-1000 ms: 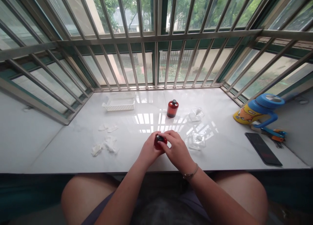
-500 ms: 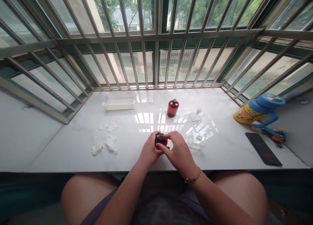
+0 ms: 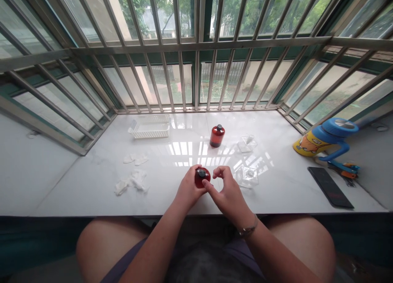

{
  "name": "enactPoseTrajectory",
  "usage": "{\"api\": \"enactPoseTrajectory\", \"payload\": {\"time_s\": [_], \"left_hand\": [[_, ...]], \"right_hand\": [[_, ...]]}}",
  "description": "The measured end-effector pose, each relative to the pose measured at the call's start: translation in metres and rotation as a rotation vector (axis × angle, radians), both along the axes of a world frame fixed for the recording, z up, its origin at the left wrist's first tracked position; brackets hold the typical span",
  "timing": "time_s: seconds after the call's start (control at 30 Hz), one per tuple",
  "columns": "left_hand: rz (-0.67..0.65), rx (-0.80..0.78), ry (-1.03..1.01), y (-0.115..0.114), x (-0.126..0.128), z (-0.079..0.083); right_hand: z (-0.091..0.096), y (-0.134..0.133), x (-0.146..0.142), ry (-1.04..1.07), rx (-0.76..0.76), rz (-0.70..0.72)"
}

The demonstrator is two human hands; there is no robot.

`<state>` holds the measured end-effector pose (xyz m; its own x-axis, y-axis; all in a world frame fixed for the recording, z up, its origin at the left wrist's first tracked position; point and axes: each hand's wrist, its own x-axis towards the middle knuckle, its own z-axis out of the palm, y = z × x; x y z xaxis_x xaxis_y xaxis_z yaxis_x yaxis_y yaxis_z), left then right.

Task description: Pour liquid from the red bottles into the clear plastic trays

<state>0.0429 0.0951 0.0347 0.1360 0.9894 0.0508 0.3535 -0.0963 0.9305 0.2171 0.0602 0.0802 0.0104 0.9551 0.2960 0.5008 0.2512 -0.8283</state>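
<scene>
A small red bottle with a black cap (image 3: 202,178) is near the front edge of the table. My left hand (image 3: 189,189) wraps round its left side and holds it. My right hand (image 3: 225,191) is at the bottle's right, fingers apart and curved, the thumb tip close to the bottle; whether it touches I cannot tell. Further back stands a second red bottle (image 3: 217,136) with a black cap, dark liquid in its lower part. To the right of my right hand sits a clear square glass bottle (image 3: 248,176), with another clear glass piece (image 3: 247,143) behind it.
A white plastic basket (image 3: 150,128) lies at the back left. Crumpled white tissues (image 3: 132,182) are nearer on the left. On the right are a blue and yellow flask (image 3: 322,137), a black phone (image 3: 330,187) and keys (image 3: 349,172). Metal window bars (image 3: 196,46) rise behind the table.
My right hand has come away from the bottle's cap, moving slightly right with its fingers spreading. My left hand keeps its hold on the bottle.
</scene>
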Motion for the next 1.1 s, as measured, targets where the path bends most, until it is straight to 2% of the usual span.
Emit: {"api": "enactPoseTrajectory", "payload": {"time_s": [0.17, 0.4, 0.63, 0.73, 0.8, 0.9, 1.0, 1.1], "left_hand": [[-0.009, -0.019, -0.051, 0.000, 0.002, 0.001], [0.046, 0.025, 0.012, -0.004, 0.003, 0.000], [0.122, 0.085, 0.064, -0.006, 0.014, -0.011], [0.075, 0.127, 0.151, -0.009, 0.009, -0.013], [-0.002, 0.191, 0.246, -0.012, -0.007, -0.011], [-0.057, 0.334, 0.420, -0.020, -0.053, -0.003], [0.078, 0.439, 0.631, -0.029, -0.117, 0.003], [0.224, 0.426, 0.909, -0.038, -0.181, 0.002]], "right_hand": [[-0.002, 0.001, -0.004, 0.022, 0.013, 0.130], [-0.006, 0.014, -0.008, -0.095, 0.132, 0.092], [-0.007, 0.016, -0.010, -0.143, 0.145, 0.059], [-0.008, 0.015, -0.009, -0.142, 0.178, 0.073], [-0.008, 0.014, -0.006, -0.133, 0.214, 0.084], [-0.005, 0.007, 0.005, -0.128, 0.292, 0.071], [-0.003, -0.003, 0.022, -0.143, 0.336, 0.040], [-0.007, -0.013, 0.046, -0.208, 0.372, 0.000]]}}
